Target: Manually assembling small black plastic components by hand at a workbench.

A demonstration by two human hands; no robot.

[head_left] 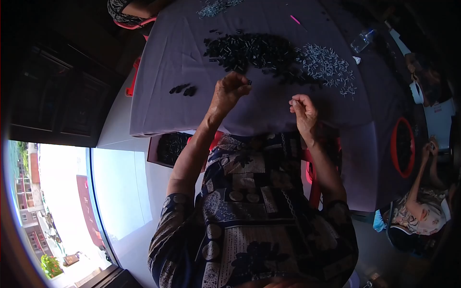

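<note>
My left grip (229, 91) pinches a small black piece (249, 82) at its fingertips, fingers curled in tight around it. My right grip (302, 109) is closed too, thumb against fingers, on something pale and too small to make out. The two are near each other but apart, both above the near part of the bench (163, 96).

Just beyond my left grip lies the black heap (249, 50), a wide scatter of little dark pieces. Beyond my right grip and touching that heap is the pale heap (326, 65). Off to the left of my left grip sit a few stray black bits (183, 89). At the far edge is a second pale scatter (216, 7), and a clear bottle (361, 41) lies far right.

The bench wears a grey-lilac cloth, lightly creased. Below its near left edge a box (168, 149) holds more dark pieces. A red-rimmed basin (402, 146) sits right of my right grip, near another person (422, 206). The room is dim; a bright window (96, 192) opens low left.
</note>
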